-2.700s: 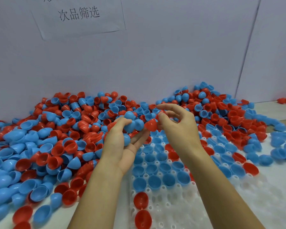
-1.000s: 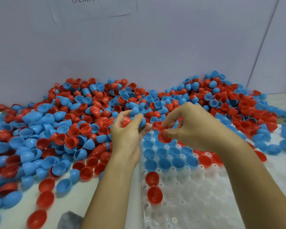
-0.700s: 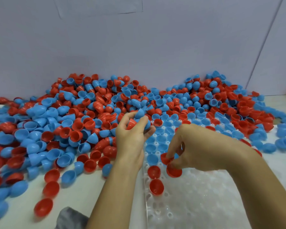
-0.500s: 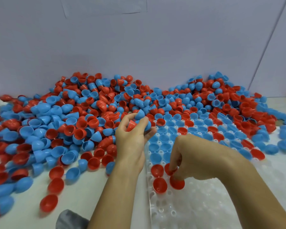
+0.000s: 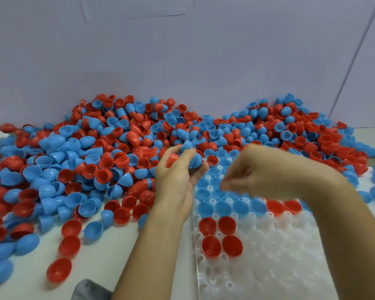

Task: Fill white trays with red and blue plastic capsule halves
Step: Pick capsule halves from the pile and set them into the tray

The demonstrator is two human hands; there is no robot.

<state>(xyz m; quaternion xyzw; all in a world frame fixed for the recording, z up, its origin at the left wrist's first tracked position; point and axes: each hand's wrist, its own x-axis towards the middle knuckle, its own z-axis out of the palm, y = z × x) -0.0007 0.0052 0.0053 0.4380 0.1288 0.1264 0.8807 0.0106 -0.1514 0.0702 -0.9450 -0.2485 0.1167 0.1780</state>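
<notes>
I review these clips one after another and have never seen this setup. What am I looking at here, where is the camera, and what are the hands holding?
There is no machine: a person works with bare hands, filmed by a camera worn on their head, looking forward and down. A big pile of red and blue capsule halves lies on the table against a wall. In front sits a white tray with round pockets; its far rows hold mostly blue halves, and four red halves sit nearer. The left hand holds a small bunch of halves, red and blue. The right hand is blurred above the tray, fingers curled; whether it holds anything cannot be told.
</notes>
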